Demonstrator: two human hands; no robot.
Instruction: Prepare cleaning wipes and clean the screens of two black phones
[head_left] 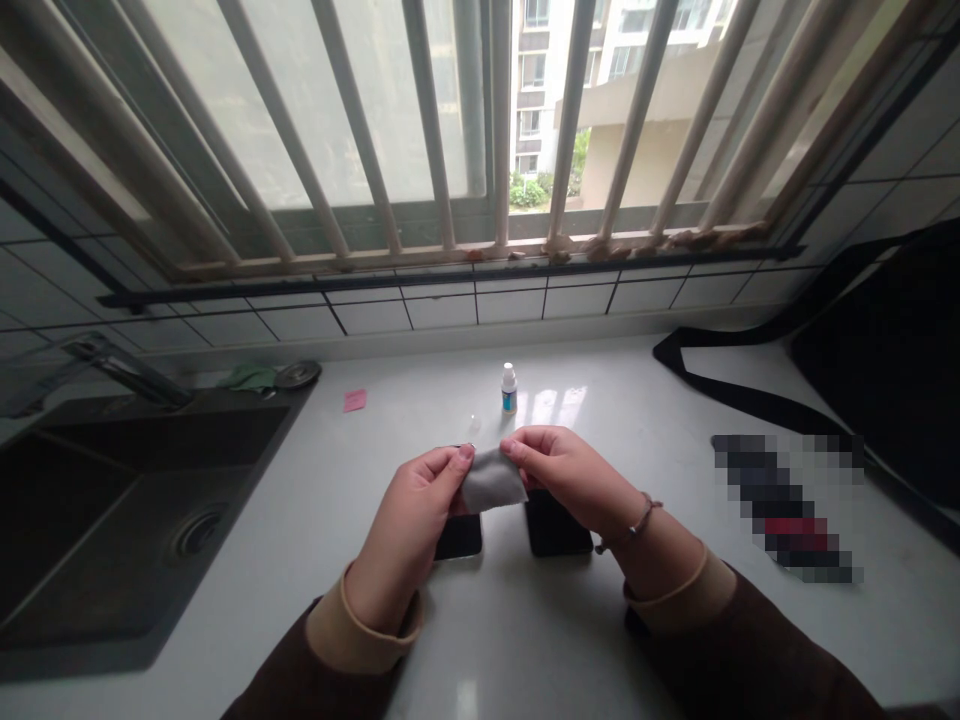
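A small grey cloth (493,482) is stretched between my two hands above the counter. My left hand (418,492) pinches its left edge between thumb and fingers. At the opposite upper corner, my right hand (564,468) grips it the same way. Beneath the left hand lies a dark flat item (459,538), probably a phone, partly hidden. Another black flat item (559,530) lies under the right hand, its far end covered. Just beyond the cloth stands a small white bottle (509,390) with a blue label, upright. A little clear cap-like piece (475,423) sits left of the bottle.
A dark sink (142,540) with a faucet (127,370) is on the left. A pink paper square (355,401) lies on the white counter (465,620). On the right are a black bag (885,340) with its strap and a pixelated dark item (787,510). A barred window rises behind.
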